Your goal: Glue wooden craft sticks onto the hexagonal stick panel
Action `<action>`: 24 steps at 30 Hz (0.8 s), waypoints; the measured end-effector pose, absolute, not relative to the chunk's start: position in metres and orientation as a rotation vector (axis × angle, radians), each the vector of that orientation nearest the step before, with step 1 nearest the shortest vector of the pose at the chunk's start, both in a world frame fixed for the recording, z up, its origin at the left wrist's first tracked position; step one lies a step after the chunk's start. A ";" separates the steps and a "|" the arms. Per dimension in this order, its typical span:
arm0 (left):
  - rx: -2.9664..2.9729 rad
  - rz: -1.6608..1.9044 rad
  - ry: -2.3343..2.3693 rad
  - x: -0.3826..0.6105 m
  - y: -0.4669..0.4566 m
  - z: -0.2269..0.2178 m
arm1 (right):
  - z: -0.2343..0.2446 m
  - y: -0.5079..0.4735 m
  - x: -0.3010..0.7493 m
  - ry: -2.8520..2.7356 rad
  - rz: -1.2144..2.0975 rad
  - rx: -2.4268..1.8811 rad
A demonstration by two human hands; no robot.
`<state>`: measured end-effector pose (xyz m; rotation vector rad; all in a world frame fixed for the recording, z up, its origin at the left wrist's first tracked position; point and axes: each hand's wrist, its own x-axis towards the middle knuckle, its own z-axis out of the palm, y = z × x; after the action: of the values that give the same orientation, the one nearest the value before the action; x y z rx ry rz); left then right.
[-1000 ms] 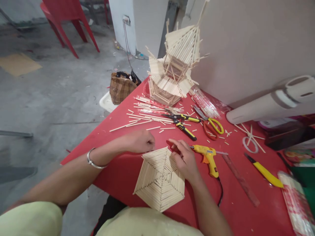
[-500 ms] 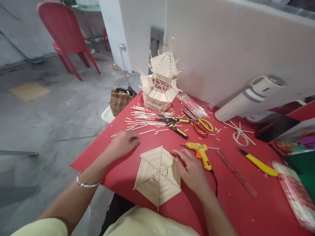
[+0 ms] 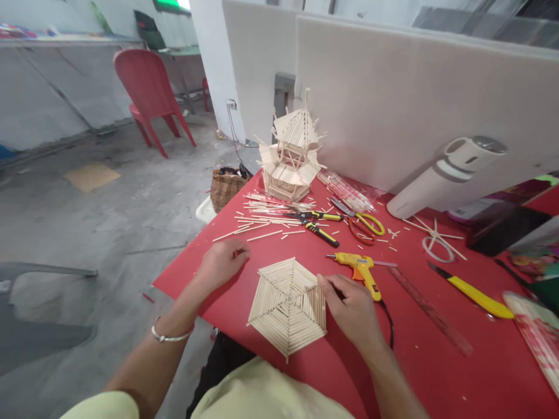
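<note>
A hexagonal panel of thin wooden sticks (image 3: 288, 302), laid in a spiderweb pattern, lies on the red table in front of me. My right hand (image 3: 351, 299) has its thumb and fingers closed at the panel's right corner. Left of the panel, my left hand (image 3: 223, 262) rests on the table with fingers curled, apart from the panel; nothing shows in it. A yellow glue gun (image 3: 360, 270) lies just beyond my right hand. Farther back are loose sticks (image 3: 262, 221), black-and-yellow pliers (image 3: 317, 227) and scissors (image 3: 360, 221).
A pagoda-like stick model (image 3: 292, 157) stands at the table's far corner. To the right are a white tumbler (image 3: 441, 180), a tape roll (image 3: 438, 250), a yellow-handled cutter (image 3: 476, 294) and bagged sticks (image 3: 535, 331). A red chair (image 3: 148, 93) stands on the floor behind.
My right hand's fingers have gone from stretched along the panel's edge to closed at its corner. The camera view has tilted up and shifted left. My left hand stays on the table.
</note>
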<state>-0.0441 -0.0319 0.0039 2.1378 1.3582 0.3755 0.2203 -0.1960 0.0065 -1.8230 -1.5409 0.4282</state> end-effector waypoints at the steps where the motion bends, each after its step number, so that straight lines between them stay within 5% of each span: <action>1: 2.146 0.378 1.375 -0.045 -0.032 0.005 | 0.004 -0.196 0.221 -1.564 0.424 -1.831; 14: 2.320 0.305 1.521 -0.031 -0.029 0.014 | -0.006 -0.195 0.220 -1.684 0.439 -1.886; 24: 2.559 -0.119 1.443 0.010 0.007 0.016 | 0.008 -0.175 0.212 -1.756 0.440 -1.938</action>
<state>0.0099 0.0066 0.0162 2.5595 1.4425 -0.1187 0.2125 -0.1752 0.0080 -1.9384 -1.7565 0.4399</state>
